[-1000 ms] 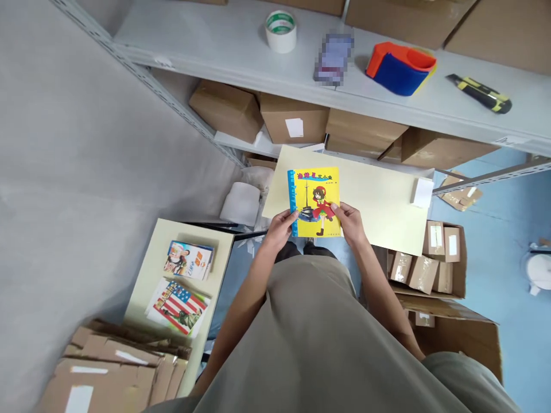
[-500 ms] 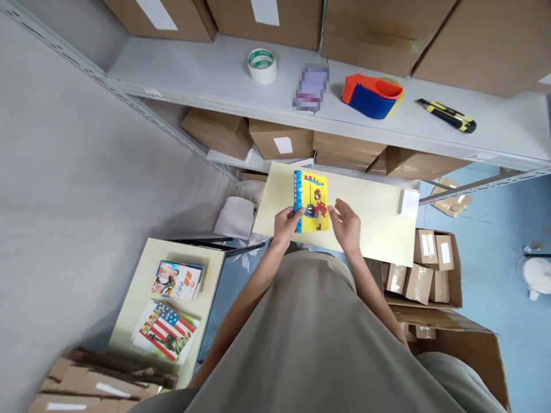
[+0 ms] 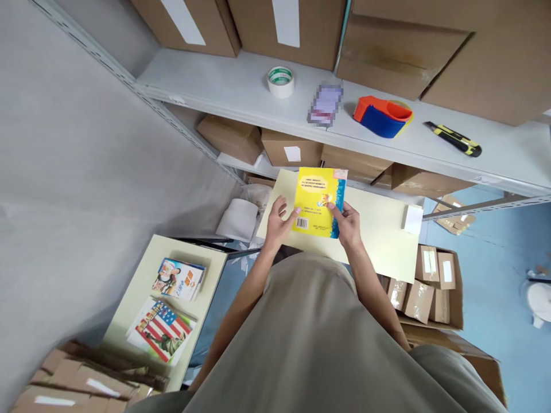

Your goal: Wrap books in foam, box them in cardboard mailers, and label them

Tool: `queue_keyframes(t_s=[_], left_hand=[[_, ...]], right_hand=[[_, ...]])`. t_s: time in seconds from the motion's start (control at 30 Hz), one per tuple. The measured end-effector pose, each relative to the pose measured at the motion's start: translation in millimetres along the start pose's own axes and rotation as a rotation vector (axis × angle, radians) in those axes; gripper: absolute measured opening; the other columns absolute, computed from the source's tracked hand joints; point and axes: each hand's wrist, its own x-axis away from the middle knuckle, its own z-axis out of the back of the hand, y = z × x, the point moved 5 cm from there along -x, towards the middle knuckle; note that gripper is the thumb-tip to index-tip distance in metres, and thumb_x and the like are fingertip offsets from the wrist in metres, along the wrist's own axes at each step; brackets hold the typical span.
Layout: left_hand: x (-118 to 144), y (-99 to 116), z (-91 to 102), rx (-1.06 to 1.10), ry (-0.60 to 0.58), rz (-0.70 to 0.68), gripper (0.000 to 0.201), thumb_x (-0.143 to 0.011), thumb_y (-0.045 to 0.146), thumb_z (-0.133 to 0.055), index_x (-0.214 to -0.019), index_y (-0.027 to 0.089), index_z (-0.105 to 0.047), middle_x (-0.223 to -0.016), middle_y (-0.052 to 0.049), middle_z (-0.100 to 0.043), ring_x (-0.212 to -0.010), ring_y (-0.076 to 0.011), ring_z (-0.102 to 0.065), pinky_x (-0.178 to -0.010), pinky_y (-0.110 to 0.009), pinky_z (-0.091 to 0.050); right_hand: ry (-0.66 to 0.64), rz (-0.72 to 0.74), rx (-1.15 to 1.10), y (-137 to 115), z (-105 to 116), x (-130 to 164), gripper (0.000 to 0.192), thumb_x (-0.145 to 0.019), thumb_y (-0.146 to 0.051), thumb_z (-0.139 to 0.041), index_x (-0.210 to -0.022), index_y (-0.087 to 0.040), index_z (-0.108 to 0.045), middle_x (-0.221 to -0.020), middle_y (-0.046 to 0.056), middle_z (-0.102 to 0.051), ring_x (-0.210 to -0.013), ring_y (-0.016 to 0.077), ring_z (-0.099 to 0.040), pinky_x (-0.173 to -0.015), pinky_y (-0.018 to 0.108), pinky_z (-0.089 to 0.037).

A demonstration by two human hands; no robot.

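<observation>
1. Now the book (image 3: 319,202) is hovering back cover up over the cream worktop (image 3: 379,229), its long axis running away from the person toward the shelf (image 3: 241,92).
2. Right hand (image 3: 346,225) is pinching the book's blue spine edge, its grip closed on the lower right side.
3. Left hand (image 3: 278,222) is lying open, fingertips touching the book's lower left edge beside the barcode, not clasping it.
4. Right hand is the one carrying the book.

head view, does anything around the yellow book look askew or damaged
Nothing looks damaged. The yellow book is back cover up, held by the right hand with the left hand touching its edge.
</observation>
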Motion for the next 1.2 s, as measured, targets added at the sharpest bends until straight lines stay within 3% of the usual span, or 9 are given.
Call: queue_keyframes(t_s=[0.17, 0.4, 0.53, 0.6, 0.77, 0.87, 0.93, 1.07, 1.2], left_hand=[[-4, -4, 1.5, 0.15, -0.314, 0.221, 0.075, -0.07, 0.077, -0.101, -0.112, 0.016, -0.086, -0.121, -0.017, -0.088, -0.131, -0.0417, -0.078, -0.108, -0.048, -0.066], [8, 2, 2.0, 0.142, -0.212, 0.185, 0.07, -0.066, 0.075, -0.104, -0.103, 0.018, -0.087, -0.105, -0.011, -0.089, -0.107, -0.0359, -0.084, -0.089, -0.042, -0.069], [4, 7, 7.6, 0.1, -0.128, 0.122, 0.066, -0.069, 0.077, -0.1, -0.099, 0.019, -0.088, -0.097, -0.007, -0.087, -0.101, -0.033, -0.083, -0.083, -0.037, -0.066], [4, 10, 7.6, 0.049, -0.122, 0.095, 0.06, -0.072, 0.073, -0.098, -0.097, 0.02, -0.088, -0.093, -0.005, -0.086, -0.097, -0.0316, -0.082, -0.08, -0.035, -0.065], [25, 25, -6.9, -0.135, -0.17, -0.066, 0.038, -0.082, 0.05, -0.097, -0.109, 0.025, -0.091, -0.109, -0.005, -0.088, -0.108, -0.0335, -0.081, -0.1, -0.042, -0.066], [37, 32, -13.7, -0.192, -0.314, -0.175, 0.043, -0.084, 0.045, -0.097, -0.123, 0.029, -0.09, -0.137, -0.011, -0.084, -0.132, -0.0353, -0.075, -0.123, -0.048, -0.056], [33, 32, -3.5, -0.184, -0.29, -0.197, 0.053, -0.084, 0.049, -0.098, -0.132, 0.028, -0.087, -0.15, -0.013, -0.078, -0.145, -0.0356, -0.068, -0.13, -0.049, -0.051], [5, 22, 35.7, -0.08, -0.015, -0.086, 0.076, -0.073, 0.058, -0.106, -0.135, 0.022, -0.081, -0.154, -0.016, -0.075, -0.147, -0.0378, -0.067, -0.126, -0.048, -0.055], [-1, 12, 32.5, 0.068, -0.237, 0.108, 0.068, -0.07, 0.065, -0.106, -0.115, 0.02, -0.084, -0.125, -0.013, -0.086, -0.128, -0.035, -0.079, -0.112, -0.045, -0.065]], right_hand=[[-0.057, -0.088, -0.1, -1, -6, 8, 0.059, -0.063, -0.067, -0.106, -0.102, -0.028, -0.084, -0.108, 0.005, -0.09, -0.114, 0.0383, -0.085, -0.091, 0.048, -0.074], [-0.094, -0.085, 0.002, 15, -4, -5, 0.064, -0.071, -0.075, -0.099, -0.109, -0.026, -0.084, -0.119, 0.008, -0.09, -0.125, 0.0385, -0.082, -0.1, 0.049, -0.073], [0.047, 0.043, 0.114, 20, -4, -13, 0.081, -0.067, -0.081, -0.098, -0.124, -0.026, -0.083, -0.145, 0.013, -0.082, -0.142, 0.0389, -0.074, -0.12, 0.055, -0.063], [0.045, 0.099, 0.14, 19, -15, -8, 0.084, -0.07, -0.082, -0.096, -0.131, -0.026, -0.082, -0.154, 0.015, -0.077, -0.147, 0.0384, -0.07, -0.125, 0.056, -0.059], [-0.152, 0.098, 0.134, 12, -53, 19, 0.075, -0.075, -0.074, -0.098, -0.133, -0.029, -0.083, -0.148, 0.01, -0.08, -0.144, 0.0366, -0.072, -0.11, 0.048, -0.069], [-0.084, 0.09, 0.113, 3, -46, 21, 0.066, -0.073, -0.077, -0.098, -0.116, -0.028, -0.086, -0.127, 0.007, -0.087, -0.127, 0.035, -0.08, -0.101, 0.045, -0.072], [-0.07, 0.037, 0.064, -1, -35, 17, 0.066, -0.073, -0.081, -0.095, -0.111, -0.028, -0.085, -0.117, 0.007, -0.089, -0.119, 0.0359, -0.083, -0.096, 0.046, -0.073], [-0.157, -0.05, 0.018, -8, -18, 17, 0.07, -0.071, -0.081, -0.098, -0.115, -0.029, -0.085, -0.118, 0.007, -0.09, -0.118, 0.0391, -0.085, -0.089, 0.048, -0.075], [-0.23, -0.072, -0.008, -9, -14, 23, 0.066, -0.072, -0.079, -0.099, -0.115, -0.03, -0.086, -0.12, 0.005, -0.09, -0.115, 0.0387, -0.086, -0.089, 0.048, -0.074]])
